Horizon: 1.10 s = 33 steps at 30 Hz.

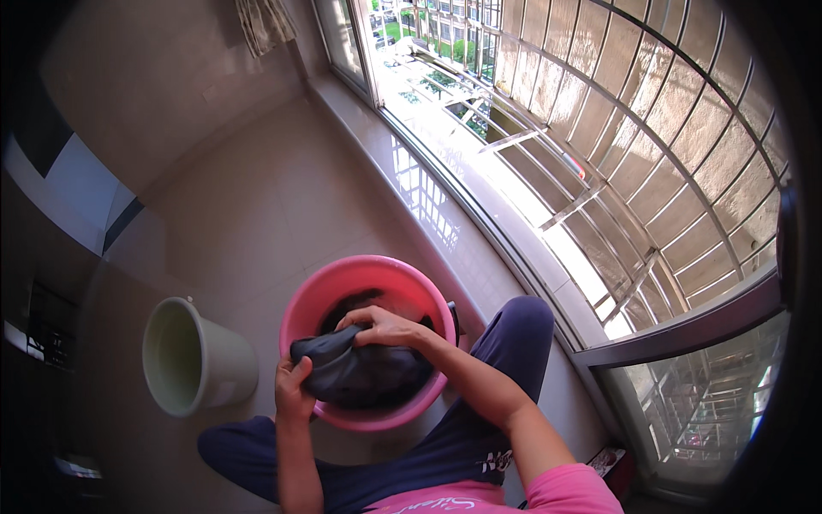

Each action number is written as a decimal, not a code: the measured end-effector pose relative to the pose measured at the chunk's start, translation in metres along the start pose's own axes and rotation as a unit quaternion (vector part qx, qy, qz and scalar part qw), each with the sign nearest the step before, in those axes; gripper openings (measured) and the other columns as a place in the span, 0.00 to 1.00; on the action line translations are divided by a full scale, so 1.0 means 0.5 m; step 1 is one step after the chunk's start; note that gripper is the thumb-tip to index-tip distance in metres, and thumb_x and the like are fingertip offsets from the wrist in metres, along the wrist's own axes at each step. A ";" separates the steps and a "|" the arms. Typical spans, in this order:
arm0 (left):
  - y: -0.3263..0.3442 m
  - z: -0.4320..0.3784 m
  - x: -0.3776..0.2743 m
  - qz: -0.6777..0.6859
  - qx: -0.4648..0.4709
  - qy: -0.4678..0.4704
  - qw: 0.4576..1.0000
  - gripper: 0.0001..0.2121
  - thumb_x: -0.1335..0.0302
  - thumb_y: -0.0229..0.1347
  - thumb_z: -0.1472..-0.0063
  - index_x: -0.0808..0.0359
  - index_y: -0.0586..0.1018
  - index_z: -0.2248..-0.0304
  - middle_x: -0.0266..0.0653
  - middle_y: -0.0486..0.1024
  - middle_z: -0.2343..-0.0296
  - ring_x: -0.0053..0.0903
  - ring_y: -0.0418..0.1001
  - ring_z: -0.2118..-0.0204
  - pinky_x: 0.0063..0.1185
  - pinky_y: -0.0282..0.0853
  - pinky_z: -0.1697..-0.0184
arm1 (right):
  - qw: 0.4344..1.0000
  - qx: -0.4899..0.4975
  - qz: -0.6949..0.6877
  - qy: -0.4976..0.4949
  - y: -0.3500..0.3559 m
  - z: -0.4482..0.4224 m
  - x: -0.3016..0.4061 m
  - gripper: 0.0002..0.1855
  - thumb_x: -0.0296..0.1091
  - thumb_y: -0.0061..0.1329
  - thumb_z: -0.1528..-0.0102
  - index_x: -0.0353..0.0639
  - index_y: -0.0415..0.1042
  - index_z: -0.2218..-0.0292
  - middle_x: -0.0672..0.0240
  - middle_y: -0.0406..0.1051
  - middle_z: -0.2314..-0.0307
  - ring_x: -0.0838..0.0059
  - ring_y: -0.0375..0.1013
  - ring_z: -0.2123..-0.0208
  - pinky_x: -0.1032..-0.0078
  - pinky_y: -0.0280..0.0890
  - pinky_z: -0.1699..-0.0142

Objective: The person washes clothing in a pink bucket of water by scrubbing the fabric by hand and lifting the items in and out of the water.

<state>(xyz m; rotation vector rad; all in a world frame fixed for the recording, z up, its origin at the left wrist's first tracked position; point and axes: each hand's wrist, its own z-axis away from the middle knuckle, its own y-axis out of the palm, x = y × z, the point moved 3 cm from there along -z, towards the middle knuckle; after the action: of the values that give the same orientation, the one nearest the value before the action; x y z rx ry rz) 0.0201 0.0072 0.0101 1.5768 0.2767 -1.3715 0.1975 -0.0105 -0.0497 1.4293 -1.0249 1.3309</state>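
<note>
A pink plastic bucket [363, 423] stands on the floor between my knees, with dark cloth [385, 385] inside it. My left hand [295, 387] grips the left edge of a dark grey wet-looking cloth [327, 360] at the bucket's rim, thumb on top. My right hand [379, 326] pinches the upper part of the same cloth over the bucket, fingers curled towards the left. The cloth's lower part hangs into the bucket and merges with the dark cloth there. How much liquid the bucket holds cannot be told.
A pale green bucket [231, 366] stands on the tiled floor [257, 212] to the left. On the right runs a low tiled window ledge [411, 186] with an open sliding window and a metal grille [616, 109] beyond. A patterned box [607, 461] sits at lower right.
</note>
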 end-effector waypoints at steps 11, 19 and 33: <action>-0.141 -0.118 0.218 0.279 -0.022 -0.162 0.946 0.16 0.58 0.37 0.41 0.60 0.72 0.67 0.35 0.70 0.79 0.24 0.69 0.73 0.23 0.65 0.61 | 0.914 -0.238 0.311 -0.107 0.124 0.008 0.055 0.17 0.36 0.44 0.59 0.39 0.61 0.66 0.57 0.62 0.73 0.57 0.65 0.70 0.67 0.61 0.66; -0.037 -0.097 0.211 0.178 -0.179 -0.200 0.947 0.12 0.65 0.45 0.44 0.66 0.72 0.69 0.33 0.70 0.73 0.21 0.68 0.71 0.19 0.66 0.68 | 0.840 -0.336 0.403 -0.137 0.064 -0.011 -0.003 0.15 0.35 0.40 0.50 0.40 0.63 0.85 0.60 0.63 0.87 0.60 0.65 0.83 0.67 0.58 0.80; -0.064 -0.056 0.128 -0.033 -0.197 -0.142 0.969 0.13 0.62 0.44 0.43 0.62 0.72 0.78 0.31 0.70 0.81 0.17 0.69 0.77 0.15 0.66 0.73 | 0.900 -0.246 0.349 -0.089 0.056 -0.012 0.010 0.16 0.44 0.43 0.52 0.39 0.67 0.77 0.59 0.67 0.80 0.63 0.68 0.77 0.72 0.62 0.73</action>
<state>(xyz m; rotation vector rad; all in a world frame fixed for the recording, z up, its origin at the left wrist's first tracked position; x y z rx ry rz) 0.0361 0.0180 -0.0643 1.0384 0.4025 -1.4682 0.1693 -0.0118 -0.0426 0.8209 -1.9625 1.2819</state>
